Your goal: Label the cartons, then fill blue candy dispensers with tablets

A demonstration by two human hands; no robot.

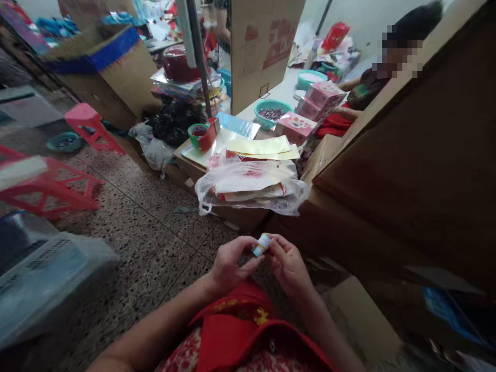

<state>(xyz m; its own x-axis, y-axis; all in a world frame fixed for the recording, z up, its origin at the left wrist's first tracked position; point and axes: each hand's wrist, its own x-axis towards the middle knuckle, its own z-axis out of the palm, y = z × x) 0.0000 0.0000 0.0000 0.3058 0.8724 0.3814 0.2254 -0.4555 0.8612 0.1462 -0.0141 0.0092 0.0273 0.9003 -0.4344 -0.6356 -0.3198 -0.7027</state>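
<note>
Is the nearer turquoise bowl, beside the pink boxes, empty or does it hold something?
It holds something: small dark pieces spread across the inside of the turquoise bowl. What they are is too small to tell.

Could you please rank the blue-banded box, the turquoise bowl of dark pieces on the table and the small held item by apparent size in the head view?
1. Blue-banded box
2. Turquoise bowl
3. Small white-and-blue item
</note>
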